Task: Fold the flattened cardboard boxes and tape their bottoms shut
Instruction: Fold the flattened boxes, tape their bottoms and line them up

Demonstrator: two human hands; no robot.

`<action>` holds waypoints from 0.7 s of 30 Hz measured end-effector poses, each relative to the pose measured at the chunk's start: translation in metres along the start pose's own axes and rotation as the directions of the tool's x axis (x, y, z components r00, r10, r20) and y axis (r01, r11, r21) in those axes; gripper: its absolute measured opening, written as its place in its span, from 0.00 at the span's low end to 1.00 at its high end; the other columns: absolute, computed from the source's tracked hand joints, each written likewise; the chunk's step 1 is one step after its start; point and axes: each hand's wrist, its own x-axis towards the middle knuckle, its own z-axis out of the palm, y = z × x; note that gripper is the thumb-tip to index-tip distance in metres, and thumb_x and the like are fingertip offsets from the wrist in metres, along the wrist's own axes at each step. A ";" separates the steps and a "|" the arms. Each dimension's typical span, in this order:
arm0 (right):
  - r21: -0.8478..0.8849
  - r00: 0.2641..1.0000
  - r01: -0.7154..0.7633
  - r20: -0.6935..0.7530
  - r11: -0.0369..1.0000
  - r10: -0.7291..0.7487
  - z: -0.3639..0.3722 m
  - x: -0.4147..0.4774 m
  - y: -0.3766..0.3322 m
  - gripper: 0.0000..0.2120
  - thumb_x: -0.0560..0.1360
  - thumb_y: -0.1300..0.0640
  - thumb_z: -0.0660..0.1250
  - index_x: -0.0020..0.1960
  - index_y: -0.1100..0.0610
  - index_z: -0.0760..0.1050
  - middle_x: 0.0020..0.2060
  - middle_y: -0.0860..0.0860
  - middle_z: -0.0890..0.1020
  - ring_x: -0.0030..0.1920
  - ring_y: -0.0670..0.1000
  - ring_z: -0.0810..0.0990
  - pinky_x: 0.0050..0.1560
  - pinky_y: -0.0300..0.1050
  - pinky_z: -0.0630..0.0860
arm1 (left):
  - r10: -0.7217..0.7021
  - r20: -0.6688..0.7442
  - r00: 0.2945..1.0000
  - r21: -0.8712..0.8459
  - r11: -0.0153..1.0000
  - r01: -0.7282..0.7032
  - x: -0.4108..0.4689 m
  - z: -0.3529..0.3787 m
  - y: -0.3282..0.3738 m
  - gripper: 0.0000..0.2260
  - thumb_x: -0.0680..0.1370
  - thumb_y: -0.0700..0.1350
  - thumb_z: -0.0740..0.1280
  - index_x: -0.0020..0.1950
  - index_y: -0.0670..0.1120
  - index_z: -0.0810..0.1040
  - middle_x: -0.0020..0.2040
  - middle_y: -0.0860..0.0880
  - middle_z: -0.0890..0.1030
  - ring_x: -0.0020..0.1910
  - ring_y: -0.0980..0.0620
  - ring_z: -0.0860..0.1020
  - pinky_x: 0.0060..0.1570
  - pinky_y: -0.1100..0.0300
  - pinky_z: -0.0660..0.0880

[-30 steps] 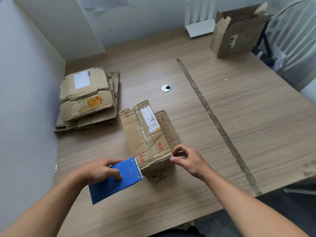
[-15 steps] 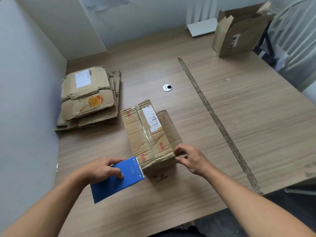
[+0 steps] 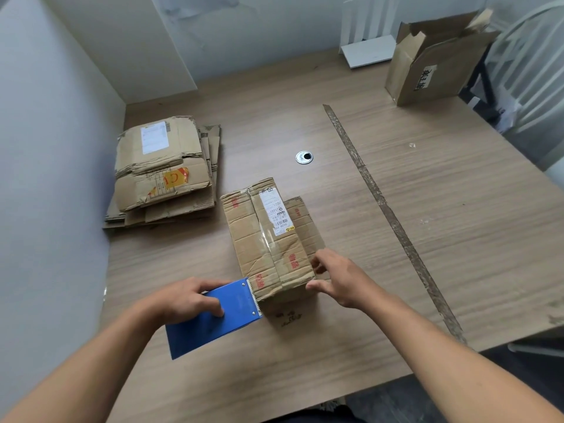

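Head view, looking down on a wooden table (image 3: 427, 224). Centre: a folded cardboard box (image 3: 268, 239) stands on the table just beyond both hands, its closed flaps facing up. A glossy strip of clear tape (image 3: 268, 239) runs along the seam, over a white label (image 3: 276, 213); red print marks the flaps.

Left hand (image 3: 186, 297): fingers curled over the top of a blue tape dispenser (image 3: 219, 319), gripping it. The dispenser lies low on the table at the near left of the box, with its toothed metal edge touching the box's near left corner.

Right hand (image 3: 338, 282): clasps the near right corner of the box, thumb on the near face and bent fingers against the right side.

Far left, near the wall: a stack of flattened boxes (image 3: 164, 172), the top one bearing a white label and a red-and-yellow sticker, well apart from the folded box.

Far right corner: an open box (image 3: 436, 62) with raised flaps, standing near a white chair (image 3: 537, 71).

Between stack and open box: a round metal grommet (image 3: 304, 157) set in the tabletop, and a long strip of worn tape residue (image 3: 390, 215) running from far to near across the table.
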 end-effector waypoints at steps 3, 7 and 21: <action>-0.336 0.988 0.148 0.009 0.930 -0.154 0.000 0.001 -0.008 0.36 0.74 0.42 0.70 0.77 0.43 0.57 0.74 0.46 0.61 0.73 0.53 0.63 0.72 0.53 0.64 | 0.004 -0.009 1.000 -0.002 1.000 -0.004 -0.002 0.001 0.001 0.23 0.64 0.59 0.66 0.56 0.79 0.72 0.57 0.63 0.80 0.55 0.57 0.77 0.61 0.51 0.69; -0.578 0.888 0.442 0.176 0.686 -0.424 0.023 0.010 -0.026 0.30 0.76 0.33 0.52 0.76 0.41 0.59 0.77 0.47 0.65 0.78 0.57 0.60 0.73 0.60 0.59 | 0.037 -0.034 0.999 -0.010 0.999 -0.038 -0.005 0.002 0.004 0.21 0.65 0.56 0.65 0.50 0.82 0.72 0.54 0.66 0.80 0.53 0.61 0.77 0.55 0.59 0.70; -0.607 0.916 0.384 0.159 0.696 -0.368 0.034 0.016 -0.020 0.24 0.79 0.38 0.54 0.75 0.36 0.61 0.74 0.43 0.70 0.73 0.51 0.70 0.70 0.54 0.61 | 0.104 -0.019 0.994 -0.090 0.990 -0.105 -0.027 0.005 -0.033 0.23 0.68 0.57 0.67 0.60 0.76 0.72 0.53 0.68 0.80 0.52 0.65 0.77 0.57 0.58 0.72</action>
